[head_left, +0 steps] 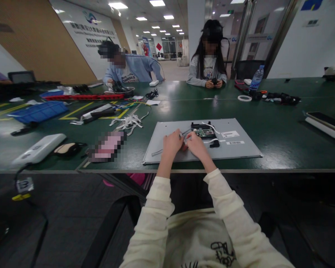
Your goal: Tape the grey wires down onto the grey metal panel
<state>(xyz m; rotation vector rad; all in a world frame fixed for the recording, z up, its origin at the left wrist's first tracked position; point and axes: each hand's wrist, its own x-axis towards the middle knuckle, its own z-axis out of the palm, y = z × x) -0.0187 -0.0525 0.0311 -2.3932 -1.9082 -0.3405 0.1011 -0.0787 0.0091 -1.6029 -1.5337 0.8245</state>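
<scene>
A flat grey panel (181,156) lies on the table in front of me. On its upper middle sits a green circuit board (203,132) in a black frame, with white ribbon cables (210,141) beside it. My left hand (172,143) pinches a thin grey cable (157,152), whose free end lies on the panel's left part. Close by, left of the board, my right hand (195,144) has its fingers closed on the same cable. The fingertips nearly meet, and they partly hide the held stretch. Two white labels (230,134) are stuck on the panel's right side.
Left of the panel lie a phone (107,146), white strips (130,122), a white power strip (40,148), a mouse (69,149) and a blue tray (40,111). Across the table, two people work beside a water bottle (257,79) and a tape roll (244,98).
</scene>
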